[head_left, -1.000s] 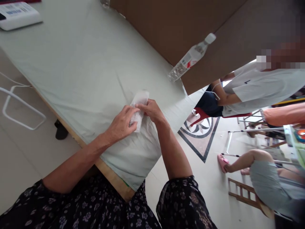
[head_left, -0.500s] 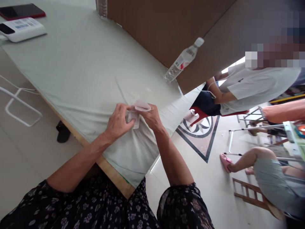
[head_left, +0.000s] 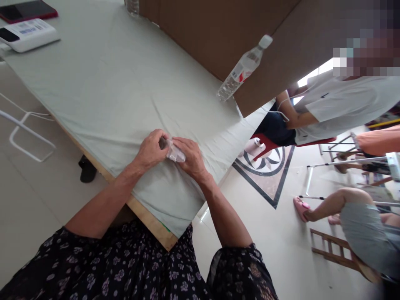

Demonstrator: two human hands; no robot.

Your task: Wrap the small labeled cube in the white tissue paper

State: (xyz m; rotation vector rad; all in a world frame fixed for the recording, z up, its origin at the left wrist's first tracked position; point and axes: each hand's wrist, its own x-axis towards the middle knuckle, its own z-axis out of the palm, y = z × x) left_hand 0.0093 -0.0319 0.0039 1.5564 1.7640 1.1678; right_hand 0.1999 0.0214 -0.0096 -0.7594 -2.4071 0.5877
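Observation:
A small clear plastic piece (head_left: 176, 153), perhaps a bag or wrapper, is between my two hands, low over the corner of the cloth-covered table (head_left: 103, 83). The fingers of my left hand (head_left: 153, 149) curl round and pinch its left end. My right hand (head_left: 191, 157) is closed on its right side, with the fingers bent over the top. What the clear piece contains, if anything, is too small to tell. Creases run through the pale green cloth around both hands.
A big brown cardboard box (head_left: 200, 33) stands at the back, with a plastic bottle (head_left: 243, 68) by its corner. A white device (head_left: 31, 35) and a phone (head_left: 28, 11) lie at the far left. Beyond the right edge sits a person in a white shirt (head_left: 350, 102).
The pale, flat flap that stood up from my right hand is now folded down between the hands. My right hand has closed over the plastic. The view has shifted slightly.

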